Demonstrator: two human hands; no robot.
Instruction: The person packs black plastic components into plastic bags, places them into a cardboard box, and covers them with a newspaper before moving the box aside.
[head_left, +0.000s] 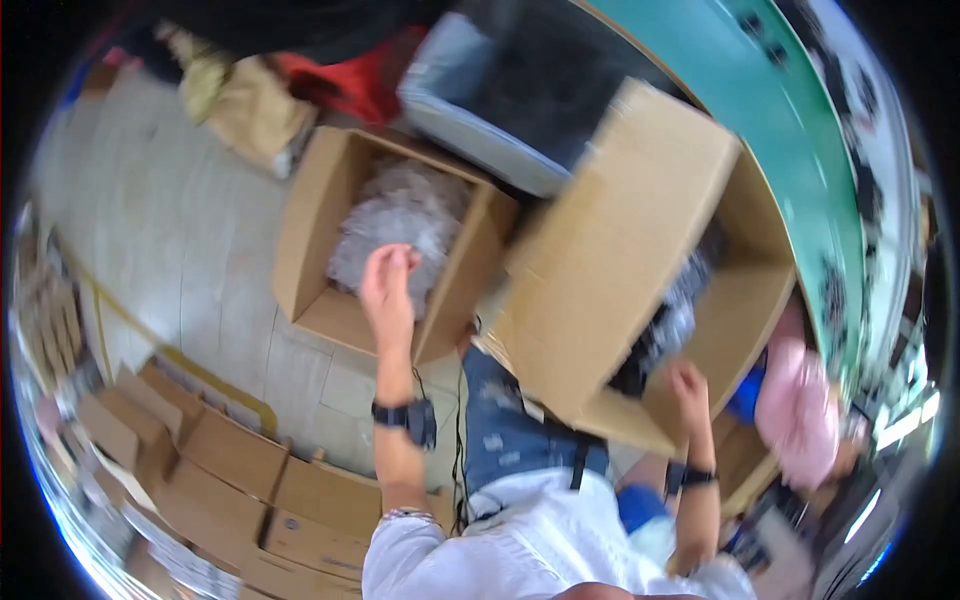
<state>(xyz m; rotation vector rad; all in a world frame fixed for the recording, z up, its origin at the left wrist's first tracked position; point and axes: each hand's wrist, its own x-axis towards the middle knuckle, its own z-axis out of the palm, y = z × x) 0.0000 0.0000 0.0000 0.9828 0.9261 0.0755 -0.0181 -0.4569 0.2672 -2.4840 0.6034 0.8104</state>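
My left hand [388, 285] hovers over an open cardboard box [305, 225] with a pile of clear, crumpled plastic bags [395, 220] in it. Its thumb and fingers are pinched together, and I cannot make out whether a bag is between them. My right hand [690, 393] is at the near side of a larger open cardboard box [755, 290], with its fingers curled and somewhat blurred. Dark and clear plastic-wrapped items [675, 310] lie in that box, partly hidden under a wide raised flap [625, 240]. What the right fingers hold, if anything, does not show.
A grey plastic bin [480, 140] with a dark inside stands beyond the boxes. A green work surface [800, 170] curves along the right. Several cardboard boxes [210, 500] fill the lower left. A pink bundle [797, 410] lies at right; cloth and a sack [255, 105] lie far left.
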